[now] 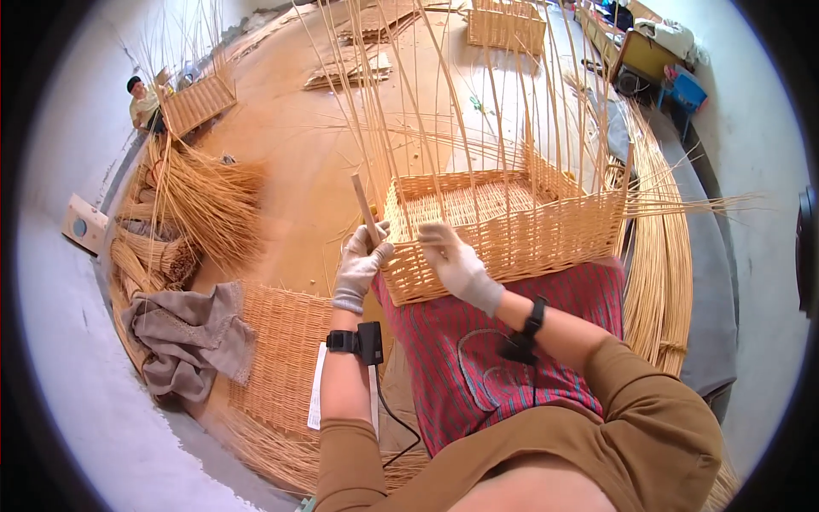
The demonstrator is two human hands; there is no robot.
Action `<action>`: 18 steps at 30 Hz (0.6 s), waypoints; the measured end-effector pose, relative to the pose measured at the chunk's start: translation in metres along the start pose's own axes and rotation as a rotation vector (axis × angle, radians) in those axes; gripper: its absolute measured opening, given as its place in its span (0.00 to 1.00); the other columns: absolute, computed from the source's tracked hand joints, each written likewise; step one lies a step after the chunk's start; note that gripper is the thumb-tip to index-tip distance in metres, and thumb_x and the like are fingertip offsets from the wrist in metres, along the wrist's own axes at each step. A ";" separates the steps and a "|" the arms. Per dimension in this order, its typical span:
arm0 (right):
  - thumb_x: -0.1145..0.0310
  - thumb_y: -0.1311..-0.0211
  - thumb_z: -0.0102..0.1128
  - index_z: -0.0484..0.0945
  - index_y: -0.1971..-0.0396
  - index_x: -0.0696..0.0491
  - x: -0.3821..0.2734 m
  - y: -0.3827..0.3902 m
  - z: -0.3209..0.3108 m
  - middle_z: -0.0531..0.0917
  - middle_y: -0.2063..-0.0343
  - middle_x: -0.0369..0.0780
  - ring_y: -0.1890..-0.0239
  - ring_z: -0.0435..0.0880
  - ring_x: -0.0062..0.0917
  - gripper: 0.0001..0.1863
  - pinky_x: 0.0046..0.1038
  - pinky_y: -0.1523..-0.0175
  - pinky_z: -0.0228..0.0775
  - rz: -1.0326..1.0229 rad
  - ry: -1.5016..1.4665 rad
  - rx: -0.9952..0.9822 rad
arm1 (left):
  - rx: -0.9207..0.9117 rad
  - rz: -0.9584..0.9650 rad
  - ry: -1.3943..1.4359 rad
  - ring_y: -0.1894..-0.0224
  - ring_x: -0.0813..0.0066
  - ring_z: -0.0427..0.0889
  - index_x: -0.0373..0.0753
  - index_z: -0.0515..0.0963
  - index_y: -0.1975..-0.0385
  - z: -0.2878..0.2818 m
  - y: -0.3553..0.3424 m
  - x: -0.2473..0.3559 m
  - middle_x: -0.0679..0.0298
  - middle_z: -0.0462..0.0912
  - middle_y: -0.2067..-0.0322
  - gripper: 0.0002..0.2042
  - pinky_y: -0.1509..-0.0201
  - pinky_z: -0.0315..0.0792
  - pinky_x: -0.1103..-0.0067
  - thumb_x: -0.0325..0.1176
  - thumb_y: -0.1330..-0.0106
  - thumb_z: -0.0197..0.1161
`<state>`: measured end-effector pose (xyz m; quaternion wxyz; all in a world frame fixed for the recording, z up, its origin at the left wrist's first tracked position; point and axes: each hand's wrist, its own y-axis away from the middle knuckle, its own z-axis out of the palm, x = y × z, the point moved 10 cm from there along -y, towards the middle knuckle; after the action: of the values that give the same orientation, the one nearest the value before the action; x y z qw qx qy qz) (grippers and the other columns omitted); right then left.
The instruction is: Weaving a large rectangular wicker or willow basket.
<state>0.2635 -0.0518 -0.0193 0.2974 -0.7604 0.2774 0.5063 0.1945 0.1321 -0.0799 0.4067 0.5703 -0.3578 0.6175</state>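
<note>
Your basket (512, 243) sits on the red striped cloth (435, 358) over your lap. Your left hand (362, 263) is curled round the stick (364, 203) at its near left corner. Your right hand (452, 260) is half open by the near wall; I can't tell if it grips anything. Long canes (665, 273) lie to your right.
</note>
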 end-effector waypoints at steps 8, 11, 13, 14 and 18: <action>0.78 0.26 0.52 0.50 0.21 0.38 -0.056 -0.063 -0.040 0.81 0.48 0.47 0.57 0.86 0.30 0.39 0.32 0.56 0.81 -0.306 -0.338 0.197 | 0.155 0.089 0.061 0.56 0.79 0.81 0.39 0.82 0.53 -0.002 -0.003 -0.004 0.68 0.84 0.60 0.09 0.45 0.76 0.81 0.25 0.30 0.69; 0.76 0.22 0.52 0.69 0.39 0.51 0.042 -0.004 -0.086 0.85 0.70 0.38 0.67 0.87 0.22 0.16 0.28 0.60 0.82 0.122 -0.275 0.297 | 0.275 0.128 -0.156 0.56 0.79 0.80 0.38 0.78 0.54 -0.005 0.003 0.005 0.69 0.82 0.57 0.10 0.48 0.77 0.79 0.22 0.31 0.69; 0.75 0.22 0.54 0.74 0.46 0.55 0.091 0.032 -0.106 0.85 0.69 0.38 0.66 0.87 0.22 0.10 0.27 0.59 0.82 0.304 -0.445 0.193 | 0.352 0.193 -0.087 0.56 0.74 0.82 0.38 0.76 0.50 0.004 0.011 0.015 0.64 0.82 0.56 0.15 0.50 0.78 0.76 0.21 0.34 0.68; 0.75 0.22 0.54 0.74 0.48 0.56 0.092 0.042 -0.126 0.86 0.67 0.38 0.66 0.88 0.22 0.08 0.27 0.59 0.82 0.221 -0.382 0.252 | 0.514 0.329 -0.358 0.56 0.72 0.82 0.38 0.76 0.49 0.009 0.021 0.037 0.63 0.82 0.56 0.16 0.50 0.78 0.75 0.20 0.34 0.68; 0.77 0.24 0.56 0.72 0.50 0.58 0.078 0.017 -0.149 0.86 0.62 0.41 0.63 0.89 0.27 0.08 0.29 0.57 0.86 0.170 -0.485 0.461 | 0.456 0.426 -0.889 0.61 0.54 0.86 0.39 0.74 0.39 0.098 0.025 0.065 0.53 0.85 0.60 0.20 0.56 0.79 0.63 0.32 0.29 0.65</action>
<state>0.3669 -0.1819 -0.0491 0.4755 -0.5047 0.3680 0.6195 0.2114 0.0389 -0.0051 -0.0520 0.7652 -0.4598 0.4477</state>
